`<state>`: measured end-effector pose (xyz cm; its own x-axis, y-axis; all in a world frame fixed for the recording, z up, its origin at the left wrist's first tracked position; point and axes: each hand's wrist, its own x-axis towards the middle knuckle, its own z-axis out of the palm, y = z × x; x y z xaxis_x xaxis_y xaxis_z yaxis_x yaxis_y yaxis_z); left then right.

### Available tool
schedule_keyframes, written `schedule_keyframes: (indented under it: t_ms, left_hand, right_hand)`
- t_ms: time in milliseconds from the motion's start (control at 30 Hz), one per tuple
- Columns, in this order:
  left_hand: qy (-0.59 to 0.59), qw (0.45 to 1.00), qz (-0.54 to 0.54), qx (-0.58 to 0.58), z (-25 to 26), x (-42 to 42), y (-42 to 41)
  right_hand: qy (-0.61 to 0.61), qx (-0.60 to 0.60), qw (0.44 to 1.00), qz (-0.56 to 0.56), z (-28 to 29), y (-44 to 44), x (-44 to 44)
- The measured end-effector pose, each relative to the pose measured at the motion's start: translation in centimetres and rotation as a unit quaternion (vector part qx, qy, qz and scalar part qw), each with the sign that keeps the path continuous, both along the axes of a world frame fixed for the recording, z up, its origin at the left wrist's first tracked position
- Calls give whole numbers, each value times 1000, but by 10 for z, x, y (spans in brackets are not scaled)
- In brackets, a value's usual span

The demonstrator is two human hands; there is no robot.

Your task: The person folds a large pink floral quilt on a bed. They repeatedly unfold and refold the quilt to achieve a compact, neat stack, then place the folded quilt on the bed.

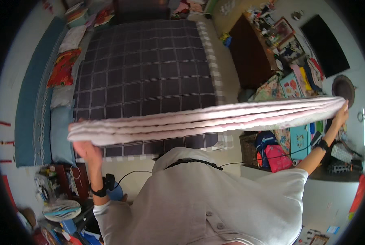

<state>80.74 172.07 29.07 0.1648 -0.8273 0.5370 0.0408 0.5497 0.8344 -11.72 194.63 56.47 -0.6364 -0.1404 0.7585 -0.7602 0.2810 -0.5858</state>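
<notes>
A long folded pale pink quilt or blanket point(200, 121) is stretched in the air between my two hands, its layered folds facing up. My left hand point(87, 150) grips its left end. The other end, far to the right, is held in my right hand point(341, 114), with that arm reaching out. Beneath and beyond the quilt lies a bed with a dark checked cover point(145, 67); the quilt crosses over its near part. Both wrists wear black bands.
A teal padded headboard point(37, 101), a red patterned pillow point(64, 69) and a light blue pillow point(62, 134) are at left. A fan point(62, 210) stands lower left. At right are a brown cabinet point(249, 52), a wicker basket point(248, 150) and a pink bag point(277, 157).
</notes>
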Motion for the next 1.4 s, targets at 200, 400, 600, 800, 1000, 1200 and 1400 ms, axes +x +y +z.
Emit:
schedule_keyframes:
  t_ms: [200, 400, 600, 800, 1000, 1200, 1400]
  left_hand:
    - [-745, 535, 395, -50, -58, 97, 20]
    - [-439, 822, 353, 77, 25, 103, -23]
    - [-127, 974, 124, 142, 38, 27, -100]
    - [-107, 955, -54, 272, 20, -47, -115]
    - [-17, 926, -95, 365, -13, -105, -88]
    - [-45, 925, -198, 320, 1, -194, -54]
    - [-65, 952, -241, 175, 45, -265, -25]
  right_hand:
    - [-66, -94, 991, 70, 10, -11, 0]
    - [-114, -134, 968, 178, 15, -9, -14]
    - [-74, 91, 977, 180, -35, -94, 10]
    - [41, 221, 963, 151, -103, -147, 48]
    - [63, 269, 953, 128, -170, -169, 112]
    - [-112, 228, 910, 327, -192, -181, 291]
    - [-240, 122, 854, 445, -179, -197, 437]
